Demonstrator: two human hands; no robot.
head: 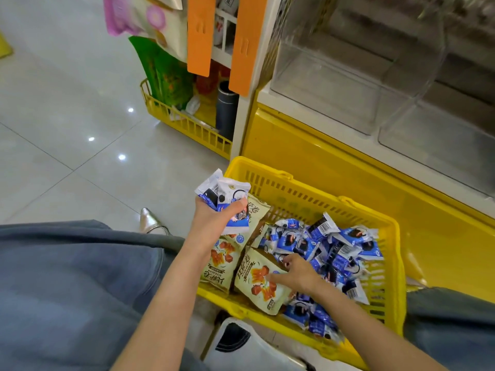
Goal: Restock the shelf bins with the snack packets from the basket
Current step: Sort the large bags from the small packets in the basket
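A yellow plastic basket [302, 188] stands on the floor in front of the shelf. It holds several small blue-and-white snack packets [345, 245] on its right side and cream-coloured packets [261, 283] on its left. My left hand [214, 215] grips a bunch of blue-and-white packets [223, 192] above the basket's left corner. Down inside the basket, my right hand [296, 273] has its fingers on the packets, beside a cream one. Clear shelf bins [332, 76] sit above the yellow shelf base at upper right.
A yellow wire rack [187, 124] with hanging snack bags and a dark bottle stands at the shelf's left end. Orange tags [199, 36] hang from it. A white stool [241, 349] is under me. My knees frame the basket. Tiled floor lies to the left.
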